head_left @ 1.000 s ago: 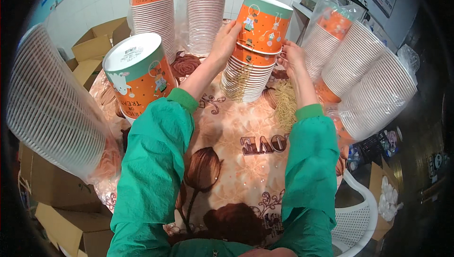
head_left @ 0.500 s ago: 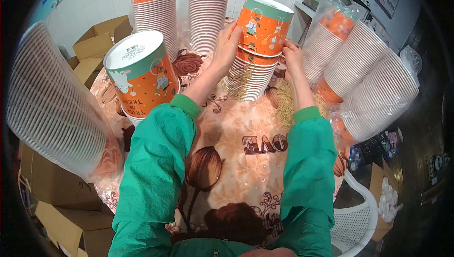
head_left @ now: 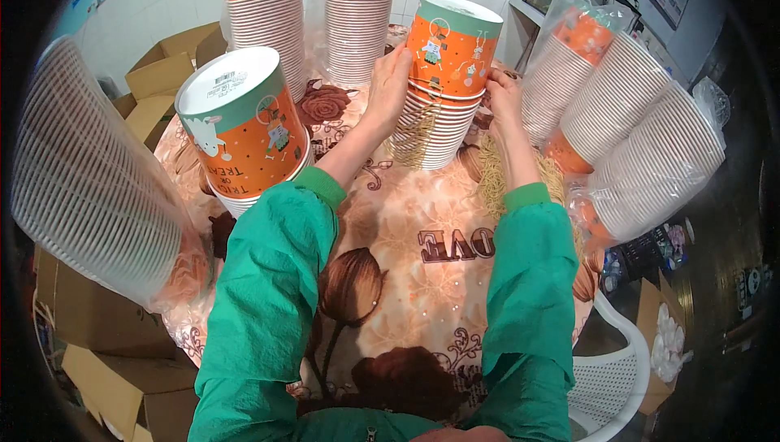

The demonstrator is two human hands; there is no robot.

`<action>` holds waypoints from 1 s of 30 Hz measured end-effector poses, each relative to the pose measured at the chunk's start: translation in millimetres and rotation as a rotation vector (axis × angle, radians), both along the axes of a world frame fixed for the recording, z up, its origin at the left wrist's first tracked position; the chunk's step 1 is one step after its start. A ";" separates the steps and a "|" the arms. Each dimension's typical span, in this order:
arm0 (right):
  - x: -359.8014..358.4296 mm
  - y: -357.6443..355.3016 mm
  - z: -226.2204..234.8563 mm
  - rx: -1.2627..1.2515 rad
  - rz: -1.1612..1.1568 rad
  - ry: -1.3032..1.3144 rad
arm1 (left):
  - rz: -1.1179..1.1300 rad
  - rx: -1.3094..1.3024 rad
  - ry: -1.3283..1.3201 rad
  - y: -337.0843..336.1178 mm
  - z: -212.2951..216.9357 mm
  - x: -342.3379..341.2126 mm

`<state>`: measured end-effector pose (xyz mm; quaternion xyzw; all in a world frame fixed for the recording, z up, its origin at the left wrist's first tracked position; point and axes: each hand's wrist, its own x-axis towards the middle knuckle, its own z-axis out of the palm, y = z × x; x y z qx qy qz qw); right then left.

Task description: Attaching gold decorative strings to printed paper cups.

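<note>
An orange paper bucket (head_left: 451, 52) with a green band sits upside down on top of a stack of nested buckets (head_left: 437, 129), whose white rims show below it. Against its left side lies my left hand (head_left: 390, 88), fingers stretched along the wall, thumb side toward me. My right hand (head_left: 505, 94) is curled at the bucket's right side near the rim; its fingertips are partly hidden. Thin tan cords (head_left: 416, 137) hang down the stack's left front. A bundle of similar cords (head_left: 492, 175) lies on the table beside and under my right forearm.
Another upturned bucket stack (head_left: 244, 129) stands at left. Plastic-wrapped stacks rise at far left (head_left: 89, 174), at the back (head_left: 357, 28) and at right (head_left: 650, 158). Cardboard boxes (head_left: 106, 304) stand left of the flowered tablecloth (head_left: 406, 296); a white chair (head_left: 609, 377) is at lower right.
The top bucket has sunk closer onto the stack; the orange strip under its rim has narrowed. My left hand has slid slightly lower along its side, while my right hand stays nearly in place.
</note>
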<state>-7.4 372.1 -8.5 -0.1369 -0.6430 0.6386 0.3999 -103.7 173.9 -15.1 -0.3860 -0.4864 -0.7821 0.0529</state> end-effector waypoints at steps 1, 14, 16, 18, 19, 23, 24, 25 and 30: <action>-1.3 -4.8 1.8 -0.007 0.010 -0.006 | -0.039 -0.014 0.008 -3.0 -0.1 -4.5; 1.2 -4.7 -0.7 0.017 -0.032 0.002 | 0.059 -0.135 -0.036 11.5 -19.8 -11.4; -4.9 -14.6 2.0 0.010 -0.015 0.012 | 0.069 -0.139 -0.018 6.3 -21.1 -23.8; -6.0 -16.0 2.4 0.023 -0.015 0.003 | 0.064 -0.140 -0.005 4.6 -20.5 -23.9; -4.5 -12.7 1.1 0.039 -0.024 -0.009 | 0.090 -0.138 -0.015 6.4 -19.5 -17.1; -2.1 -7.3 -2.5 -0.014 -0.041 -0.027 | 0.171 -0.194 0.013 -0.6 -11.1 1.3; -3.6 -6.9 -2.5 -0.006 -0.031 -0.029 | 0.174 -0.193 0.015 -1.5 -11.0 0.6; -4.7 -6.0 -2.6 0.002 -0.023 -0.032 | 0.185 -0.199 0.005 -1.4 -10.9 0.3; -6.4 -0.8 -7.1 0.004 -0.034 0.006 | 0.181 -0.202 -0.015 5.9 -17.5 -5.8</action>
